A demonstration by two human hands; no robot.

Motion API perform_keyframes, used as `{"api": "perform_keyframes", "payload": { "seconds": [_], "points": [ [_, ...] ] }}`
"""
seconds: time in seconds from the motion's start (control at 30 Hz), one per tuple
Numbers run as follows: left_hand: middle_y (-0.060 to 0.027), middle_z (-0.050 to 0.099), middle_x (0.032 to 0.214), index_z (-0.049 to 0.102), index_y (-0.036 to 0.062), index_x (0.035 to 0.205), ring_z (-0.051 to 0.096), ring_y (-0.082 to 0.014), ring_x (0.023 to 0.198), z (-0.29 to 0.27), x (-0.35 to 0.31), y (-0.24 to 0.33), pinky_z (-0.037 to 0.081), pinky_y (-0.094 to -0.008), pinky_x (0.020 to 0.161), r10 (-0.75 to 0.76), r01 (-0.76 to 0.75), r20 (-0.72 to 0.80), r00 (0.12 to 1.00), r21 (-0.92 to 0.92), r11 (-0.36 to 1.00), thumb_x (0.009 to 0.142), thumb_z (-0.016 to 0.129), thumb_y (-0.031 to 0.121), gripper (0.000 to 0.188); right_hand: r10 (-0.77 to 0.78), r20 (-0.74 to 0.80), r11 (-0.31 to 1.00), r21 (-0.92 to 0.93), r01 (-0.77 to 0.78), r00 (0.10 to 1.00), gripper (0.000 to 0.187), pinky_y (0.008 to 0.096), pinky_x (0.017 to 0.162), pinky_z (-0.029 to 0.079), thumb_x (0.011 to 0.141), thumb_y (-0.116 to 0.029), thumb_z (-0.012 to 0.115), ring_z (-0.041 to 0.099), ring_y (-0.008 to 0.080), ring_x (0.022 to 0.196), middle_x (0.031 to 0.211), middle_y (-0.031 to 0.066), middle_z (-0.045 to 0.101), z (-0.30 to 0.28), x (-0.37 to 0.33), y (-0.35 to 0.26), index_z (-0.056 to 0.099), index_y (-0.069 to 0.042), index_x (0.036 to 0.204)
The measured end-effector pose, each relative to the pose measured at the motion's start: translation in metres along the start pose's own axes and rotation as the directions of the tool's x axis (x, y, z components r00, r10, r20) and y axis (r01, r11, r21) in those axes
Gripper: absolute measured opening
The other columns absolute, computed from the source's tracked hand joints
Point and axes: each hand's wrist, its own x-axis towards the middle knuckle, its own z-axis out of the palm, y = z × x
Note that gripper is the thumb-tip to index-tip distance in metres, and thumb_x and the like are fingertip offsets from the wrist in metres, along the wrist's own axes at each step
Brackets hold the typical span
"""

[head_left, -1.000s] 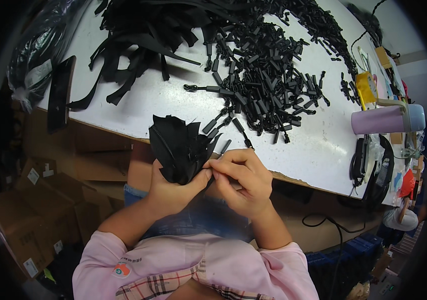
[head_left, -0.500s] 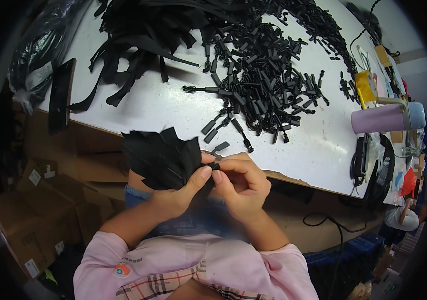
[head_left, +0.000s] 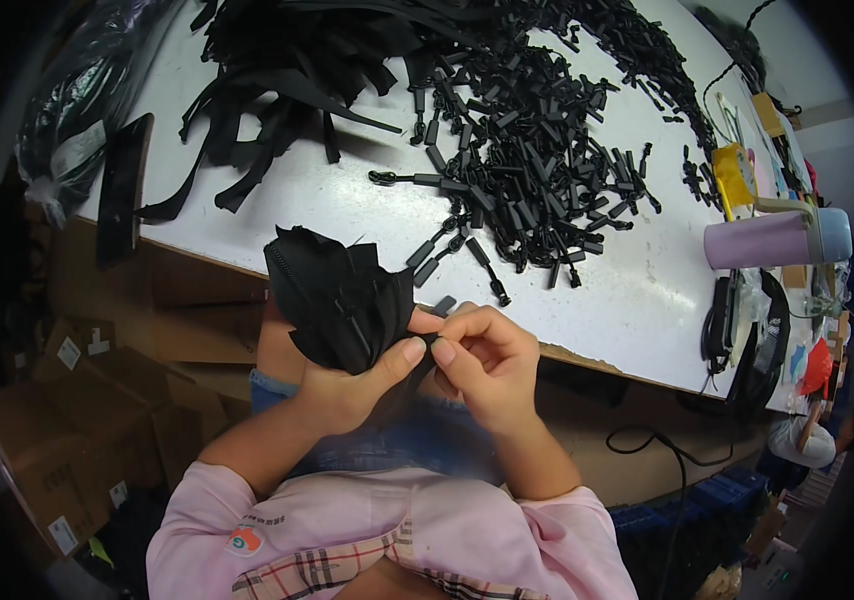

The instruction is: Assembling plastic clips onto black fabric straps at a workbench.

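Note:
A bundle of black zipper strips fans out from my left hand, closed round its lower end. Rows of zipper teeth show on the left part of the bundle. My right hand is beside it, thumb and index finger pinched at the end of a strip, fingertips touching those of the left. A dark grey tab of a zipper pull sticks up by the right index finger; its slider is hidden by the fingers. Both hands are just in front of the table edge, above my lap.
A large heap of black zipper pulls covers the middle of the white table. More black strips lie at the far left, near a dark flat slab. A lilac bottle lies at the right. Cardboard boxes stand lower left.
The bundle has tipped up and a little to the right in my left hand. The zipper pull's tab has sunk lower behind my right fingers, which remain pinched.

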Motion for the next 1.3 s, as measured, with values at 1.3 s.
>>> {"api": "perform_keyframes", "payload": {
  "seconds": [1.3],
  "points": [
    [-0.0013,0.052,0.075,0.054,0.002,0.091,0.048,-0.0065,0.064,-0.02,0.005,-0.009,0.039,-0.0189,0.054,-0.011,0.012,0.067,0.998,-0.009,1.0,0.069,0.067,0.016,0.03,-0.56,0.247,0.546,-0.607,0.577,0.79,0.025,0.0177,0.043,0.035,0.065,0.001,0.064,0.045,0.0078,0.054,0.077,0.0058,0.051,0.002,0.023,-0.017,0.058,0.001,0.09]
  ]
}}
